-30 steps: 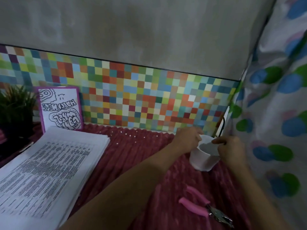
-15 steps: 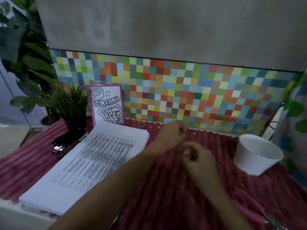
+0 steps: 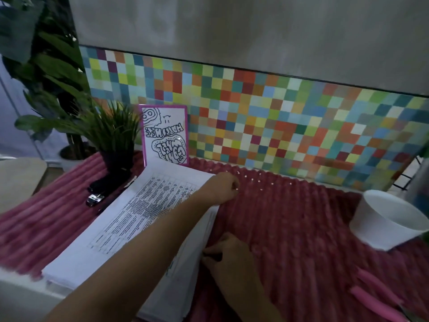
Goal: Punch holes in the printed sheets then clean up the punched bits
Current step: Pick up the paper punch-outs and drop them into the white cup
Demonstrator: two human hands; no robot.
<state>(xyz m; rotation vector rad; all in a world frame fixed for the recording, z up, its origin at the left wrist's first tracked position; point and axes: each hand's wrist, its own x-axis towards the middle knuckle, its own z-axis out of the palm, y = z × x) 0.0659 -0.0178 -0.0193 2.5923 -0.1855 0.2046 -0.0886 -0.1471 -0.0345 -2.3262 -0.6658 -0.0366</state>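
The thick stack of printed sheets (image 3: 139,217) lies on the pink ribbed cloth (image 3: 290,228) at the left. Small white punched bits (image 3: 253,180) are scattered on the cloth near the back wall. My left hand (image 3: 222,187) reaches over the stack with its fingers curled down, and it pinches a white bit at its fingertips. My right hand (image 3: 229,254) is nearer to me and pinches at the stack's right edge. A white paper cup (image 3: 390,219) stands at the right. The pink hole punch (image 3: 376,298) lies at the bottom right.
A potted plant (image 3: 111,140) and a black stapler (image 3: 97,196) sit at the back left beside a purple-framed card (image 3: 166,133). The mosaic tile wall (image 3: 278,126) closes the back. A larger plant (image 3: 41,66) stands beyond the table's left edge.
Both hands have left the cup and moved left. My left hand now sits among the bits by the stack's far corner, and my right hand has dropped to the stack's right edge.
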